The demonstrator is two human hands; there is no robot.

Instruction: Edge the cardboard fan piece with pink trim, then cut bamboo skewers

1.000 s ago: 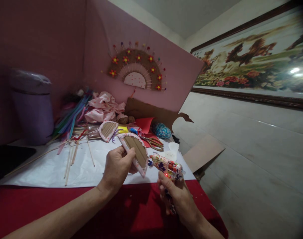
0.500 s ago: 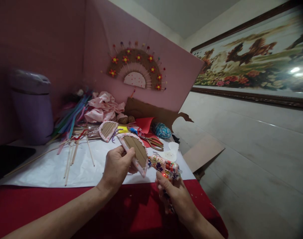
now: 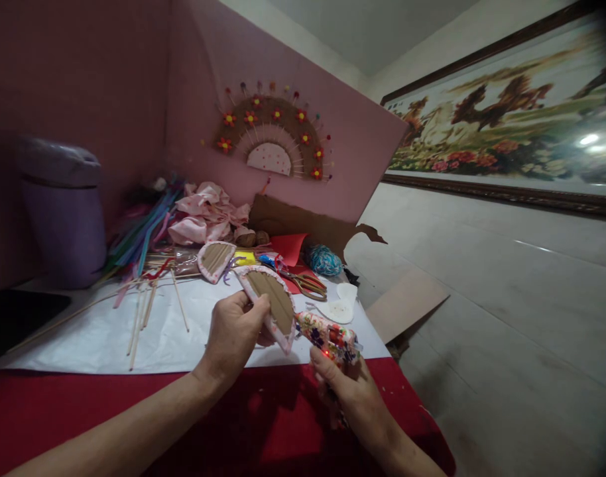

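Between thumb and fingers, my left hand (image 3: 236,328) pinches a half-round cardboard piece (image 3: 276,301) edged with pale pink fabric, its bare corrugated side towards me. My right hand (image 3: 350,391) is wrapped round the handle of a flower-patterned glue gun (image 3: 327,334) with a small red light lit. The gun's nozzle is at the right edge of the cardboard; I cannot tell whether they touch. A similar fabric-edged half-round (image 3: 217,260) lies on the white sheet (image 3: 104,331) behind my left hand.
Scissors (image 3: 307,285), blue yarn (image 3: 324,260), red paper (image 3: 289,248) and torn brown cardboard (image 3: 303,222) lie behind my hands. Thin sticks (image 3: 148,305), pipe cleaners (image 3: 146,222) and pink fabric (image 3: 208,212) are at left, by a purple bin (image 3: 64,218). A flowered cardboard arch (image 3: 278,119) hangs behind.
The glue gun has shifted slightly left and down along the cardboard's right edge, its body tilting a little. My left hand and the cardboard piece have hardly moved.
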